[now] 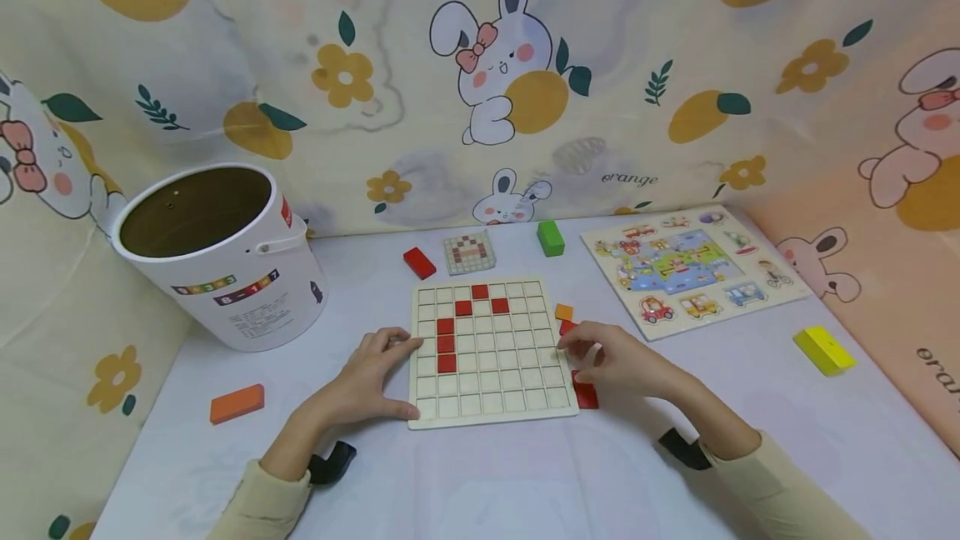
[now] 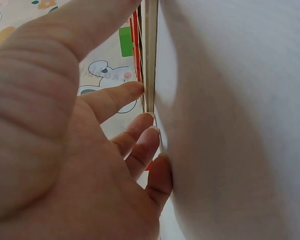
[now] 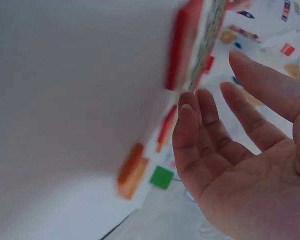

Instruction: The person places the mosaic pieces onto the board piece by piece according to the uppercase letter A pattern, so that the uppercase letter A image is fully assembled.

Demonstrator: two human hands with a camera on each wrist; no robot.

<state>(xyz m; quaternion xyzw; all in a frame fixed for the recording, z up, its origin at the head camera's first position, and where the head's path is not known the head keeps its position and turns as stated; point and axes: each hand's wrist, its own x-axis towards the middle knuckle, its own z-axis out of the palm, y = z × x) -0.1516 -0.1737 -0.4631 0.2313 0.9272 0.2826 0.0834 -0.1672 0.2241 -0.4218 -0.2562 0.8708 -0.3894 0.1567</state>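
A white gridded board (image 1: 495,357) lies flat on the table, with several red square tiles (image 1: 447,343) set in its upper and left cells. My left hand (image 1: 367,382) rests at the board's left edge, its fingers and thumb spread and touching the rim. Over the right edge hovers my right hand (image 1: 618,361), fingers loosely bent and nothing held in the right wrist view. Beneath and beside that hand are red tiles (image 1: 587,395), partly hidden by it. An orange tile (image 1: 564,312) sits by the board's upper right side.
A white bucket (image 1: 292,307) stands at the back left. Behind the board are a red block (image 1: 419,263), a small pattern card (image 1: 469,252) and a green block (image 1: 551,238). A picture puzzle (image 1: 630,307) and yellow block (image 1: 823,351) lie right; an orange block (image 1: 237,403) lies left.
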